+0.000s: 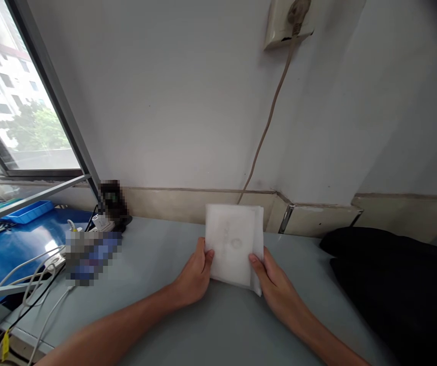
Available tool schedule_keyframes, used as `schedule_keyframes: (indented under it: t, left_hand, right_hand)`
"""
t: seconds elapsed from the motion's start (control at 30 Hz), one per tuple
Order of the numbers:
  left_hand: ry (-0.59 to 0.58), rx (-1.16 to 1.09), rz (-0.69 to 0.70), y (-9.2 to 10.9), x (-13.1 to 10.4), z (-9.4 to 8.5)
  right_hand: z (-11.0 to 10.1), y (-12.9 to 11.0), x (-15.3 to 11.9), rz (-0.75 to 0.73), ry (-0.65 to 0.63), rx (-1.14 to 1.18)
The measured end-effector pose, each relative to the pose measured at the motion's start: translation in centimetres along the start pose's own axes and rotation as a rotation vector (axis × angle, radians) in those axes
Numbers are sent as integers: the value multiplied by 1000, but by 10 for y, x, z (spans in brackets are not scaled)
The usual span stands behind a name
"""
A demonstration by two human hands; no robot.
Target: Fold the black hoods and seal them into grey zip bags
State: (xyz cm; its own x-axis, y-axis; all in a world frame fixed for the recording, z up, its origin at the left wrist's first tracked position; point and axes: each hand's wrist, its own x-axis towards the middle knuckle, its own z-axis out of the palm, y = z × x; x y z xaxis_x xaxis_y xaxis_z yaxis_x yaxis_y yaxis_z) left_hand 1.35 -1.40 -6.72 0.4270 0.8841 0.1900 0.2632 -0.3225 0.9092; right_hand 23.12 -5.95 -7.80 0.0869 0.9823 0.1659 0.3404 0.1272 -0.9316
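Left hand (194, 273) and right hand (278, 286) gripping opposite sides of a translucent white packet (230, 245), thumbs on its near face, packet above a grey tabletop (157, 254), black cloth (389, 284) to the right, white cables (31, 274) at left, wall socket (287, 23) above.

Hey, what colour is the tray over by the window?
The tray is bright blue, seen in the head view.
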Motion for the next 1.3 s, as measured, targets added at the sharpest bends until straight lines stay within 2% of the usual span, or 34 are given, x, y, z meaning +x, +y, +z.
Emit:
schedule_keyframes:
  t: [0.17,0.3,0.4,0.7,0.87,1.0,1.17,1.3]
  left_hand:
    - [-97,-101,-123,-2,1,5]
    - [-115,-175,-136,3,1,5]
    - [-154,-226,-122,5,3,3]
    - [-173,-430,-162,-7,13,-2]
    - [-90,-433,-219,-7,15,-7]
    - [-56,-400,-179,-6,15,-7]
    - [78,-372,-175,-1,15,-8]
    - [63,-417,-191,10,14,-11]
  right_hand:
    - [-1,-6,-2,62,56,33]
    - [-3,-7,-2,193,28,152]
    - [-3,-7,0,223,63,183]
    - [-2,-18,4,319,80,297]
    - [-5,-11,7,316,62,301]
    - [-2,-10,5,272,0,290]
    - [1,-15,0,261,-92,343]
    - [0,-13,1,274,-92,365]
